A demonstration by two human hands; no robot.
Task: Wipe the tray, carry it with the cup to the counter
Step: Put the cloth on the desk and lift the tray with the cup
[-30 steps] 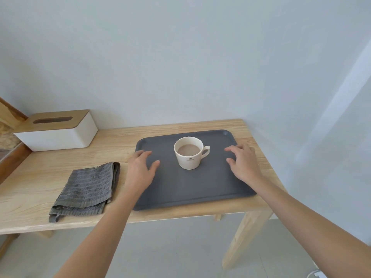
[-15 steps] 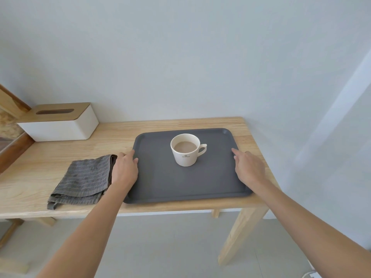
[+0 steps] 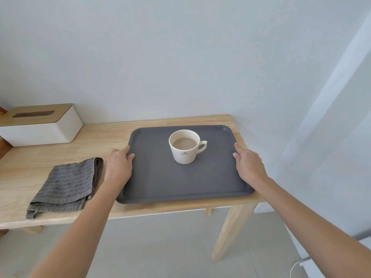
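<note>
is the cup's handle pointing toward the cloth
No, the cup has its handle turned right, away from the cloth lying left of the tray.

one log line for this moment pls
left hand on tray left edge | right hand on right edge | cup upright on tray | tray on table

Hands (image 3: pixel 120 167) (image 3: pixel 249 165) grip tray (image 3: pixel 180 181) edges; cup (image 3: pixel 184 146) aboard.
</note>
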